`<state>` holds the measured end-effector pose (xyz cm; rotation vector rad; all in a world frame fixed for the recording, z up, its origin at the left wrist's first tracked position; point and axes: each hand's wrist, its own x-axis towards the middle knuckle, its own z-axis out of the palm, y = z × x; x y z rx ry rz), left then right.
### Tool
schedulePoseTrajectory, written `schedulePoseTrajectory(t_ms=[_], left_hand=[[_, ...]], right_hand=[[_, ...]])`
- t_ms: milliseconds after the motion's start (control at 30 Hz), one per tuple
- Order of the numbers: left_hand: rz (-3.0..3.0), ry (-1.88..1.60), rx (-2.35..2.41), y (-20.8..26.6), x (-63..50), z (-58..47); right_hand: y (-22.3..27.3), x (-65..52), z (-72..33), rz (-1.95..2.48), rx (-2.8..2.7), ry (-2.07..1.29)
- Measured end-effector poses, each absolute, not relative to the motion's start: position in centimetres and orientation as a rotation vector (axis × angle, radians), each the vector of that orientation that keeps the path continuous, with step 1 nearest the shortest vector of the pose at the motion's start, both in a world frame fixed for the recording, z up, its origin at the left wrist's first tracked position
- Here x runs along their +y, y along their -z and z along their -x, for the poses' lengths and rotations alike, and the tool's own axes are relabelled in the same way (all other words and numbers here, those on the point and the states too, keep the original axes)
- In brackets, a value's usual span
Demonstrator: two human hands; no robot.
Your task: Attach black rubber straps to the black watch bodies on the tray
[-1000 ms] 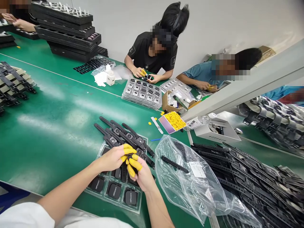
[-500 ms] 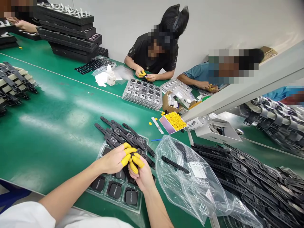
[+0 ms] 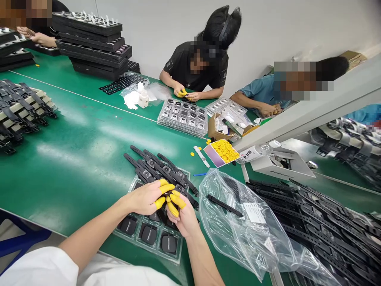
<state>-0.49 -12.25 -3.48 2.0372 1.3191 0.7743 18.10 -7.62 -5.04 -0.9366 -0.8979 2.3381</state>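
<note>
Both my hands meet over a clear blister tray, their thumbs and fingertips in yellow finger cots. My left hand pinches a small black watch, mostly hidden by the fingers. On its other side my right hand grips the same watch, and a dark strap-like part shows beneath the fingers. Square black watch heads lie in the tray's near pockets. Across its far end rest several black watches with straps, backs up.
Right of the tray lies a clear plastic bag with a loose black strap on it. Beyond are a box of yellow finger cots, a water bottle and piled straps. Two co-workers sit opposite; another is at far left.
The whole view has shifted slightly, so things sit a little further right. My fingertips have parted a bit around the black watch, which both hands still grip.
</note>
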Motion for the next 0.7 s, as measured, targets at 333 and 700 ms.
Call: schedulePoseTrajectory(t_ms=[333,700], left_hand=[[-2.136,-0.758,1.350,4.5,-12.0,0.2],[-1.979,-0.825,1.350,3.7,-12.2,0.4]], right_hand=[[4.9,-7.8,-18.0,0.900,-0.854,-2.341],[5.0,-7.9,-18.4,0.907,-1.132,-2.181]])
